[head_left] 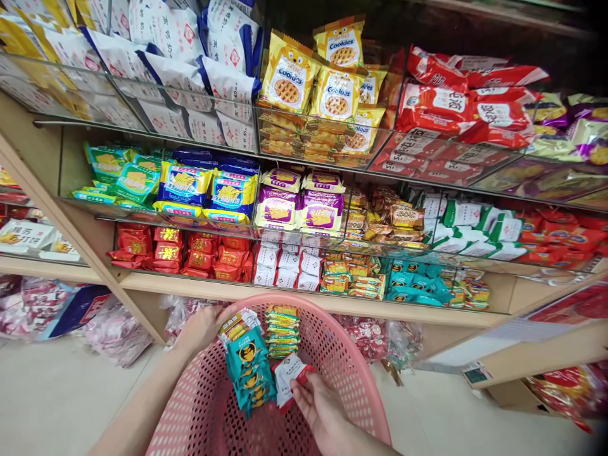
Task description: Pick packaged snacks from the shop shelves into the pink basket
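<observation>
A pink perforated basket (351, 354) stands below the shelves. Inside it are teal snack packets (249, 367) and a stack of green-and-yellow packets (282, 332). My left hand (202, 329) is at the basket's upper left rim, its fingers curled beside some white-and-yellow packets (239, 324); part of the fingers is hidden. In the basket, to the right of the teal packets, my right hand (320, 402) pinches a white-and-red packet (288, 378) between thumb and fingers.
Glass-fronted shelves (228, 288) hold rows of wrapped snacks, with red packets (199, 253) and white packets (287, 266) on the low tier. Plastic bags of goods (116, 329) lie beneath. A cardboard box (515, 396) is at the lower right.
</observation>
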`<state>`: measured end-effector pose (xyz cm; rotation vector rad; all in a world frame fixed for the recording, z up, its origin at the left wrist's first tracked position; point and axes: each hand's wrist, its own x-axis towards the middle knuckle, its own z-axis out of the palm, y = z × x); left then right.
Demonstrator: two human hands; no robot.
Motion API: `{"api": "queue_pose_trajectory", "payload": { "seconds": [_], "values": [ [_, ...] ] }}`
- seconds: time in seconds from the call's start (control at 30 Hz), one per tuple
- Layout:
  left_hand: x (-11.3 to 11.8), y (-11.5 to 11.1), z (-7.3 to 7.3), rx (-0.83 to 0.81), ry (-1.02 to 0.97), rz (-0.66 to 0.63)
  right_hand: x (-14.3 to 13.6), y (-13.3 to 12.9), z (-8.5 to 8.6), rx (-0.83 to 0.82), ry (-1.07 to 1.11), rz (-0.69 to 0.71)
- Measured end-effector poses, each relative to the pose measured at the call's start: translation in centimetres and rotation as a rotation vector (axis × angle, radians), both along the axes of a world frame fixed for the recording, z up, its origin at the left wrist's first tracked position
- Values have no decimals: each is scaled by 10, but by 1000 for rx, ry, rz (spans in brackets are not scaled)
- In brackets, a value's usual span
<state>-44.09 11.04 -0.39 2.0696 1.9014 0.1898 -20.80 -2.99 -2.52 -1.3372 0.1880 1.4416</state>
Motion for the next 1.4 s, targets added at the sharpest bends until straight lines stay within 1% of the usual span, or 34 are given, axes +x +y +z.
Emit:
{"api": "queue_pose_trajectory", "payload": {
  "seconds": [0.1,0.23,0.37,0.5,0.7,0.9,0.97,1.03,1.2,1.3,1.4],
  "values": [
    [-1,1,-1,-13,-20,-48,-4,-1,0,7,12,-7],
    [-2,1,-3,-14,-29,-47,-7,-1,0,23,32,-26],
    [0,0,2,-23,-18,-38,-10,-3,-4,-1,24,-2],
    [1,-2,5,-52,-45,-22,-11,-9,-7,-70,-37,120],
    [1,-2,4,-36,-26,-26,-10,-14,-9,-221,-105,298],
    [2,-3,6,-40,-14,-28,-7,-15,-17,-342,-79,477],
    [2,-3,7,-39,-11,-31,-6,-15,-20,-366,-99,510],
    [3,-3,6,-43,-10,-31,-5,-14,-24,-354,-127,512],
    [5,1,2,-30,-11,-42,-5,-6,-30,-267,-133,451],
    [6,2,0,-13,-5,-47,-5,0,-28,-232,-64,440],
    [7,0,3,-9,4,-49,-6,6,-25,-168,25,414]
  ]
}}
